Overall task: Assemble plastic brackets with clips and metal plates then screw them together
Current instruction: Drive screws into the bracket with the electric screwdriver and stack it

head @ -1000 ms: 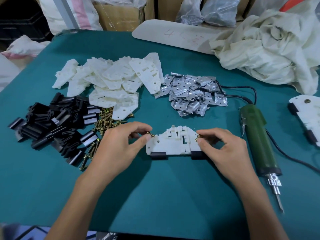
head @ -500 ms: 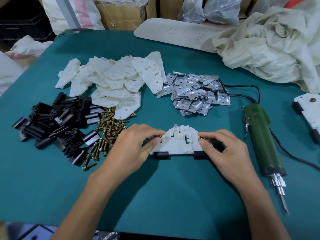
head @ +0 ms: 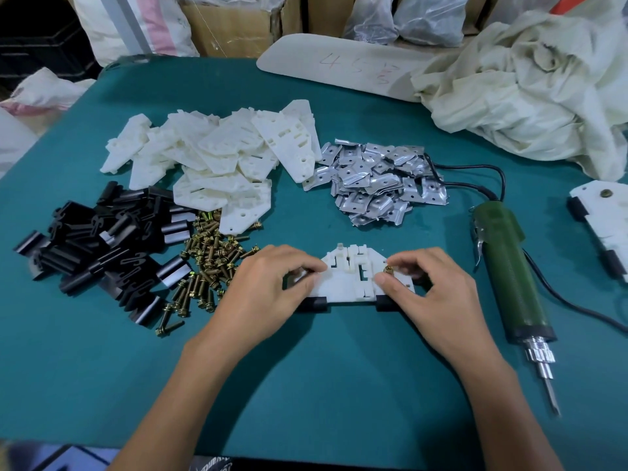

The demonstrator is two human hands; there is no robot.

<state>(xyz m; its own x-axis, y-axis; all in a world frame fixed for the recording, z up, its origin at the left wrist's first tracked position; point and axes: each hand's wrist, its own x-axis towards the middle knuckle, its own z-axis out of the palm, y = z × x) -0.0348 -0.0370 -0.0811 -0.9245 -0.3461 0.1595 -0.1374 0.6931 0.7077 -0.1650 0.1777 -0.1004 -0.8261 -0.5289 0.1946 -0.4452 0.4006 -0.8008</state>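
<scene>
While both of my hands meet over it, one white plastic bracket [head: 350,283] lies flat on the green table [head: 339,385], straight in front of me and near the middle. Two black clips [head: 314,303] sit on its near edge, one at each end. One brass screw [head: 388,268] shows at its right end.

Four loose piles lie beyond and to the left, each too many to count: white brackets [head: 221,161], black clip pile [head: 102,239], brass screw pile [head: 210,256] and metal plates [head: 377,181]. One green electric screwdriver [head: 503,266] lies to the right, and one finished assembly [head: 605,219] is cut off at the right edge.

Both forearms reach in from below, palms down. My right hand [head: 431,300] pinches the screw between thumb and forefinger. My left hand [head: 265,294] has thumb and forefinger close together on the bracket's left end; whether they hold anything small I cannot tell.

The bracket's long axis runs left to right, its straight clipped edge toward me and its stepped peak pointing away. The screwdriver lies near to far, bit toward me.
</scene>
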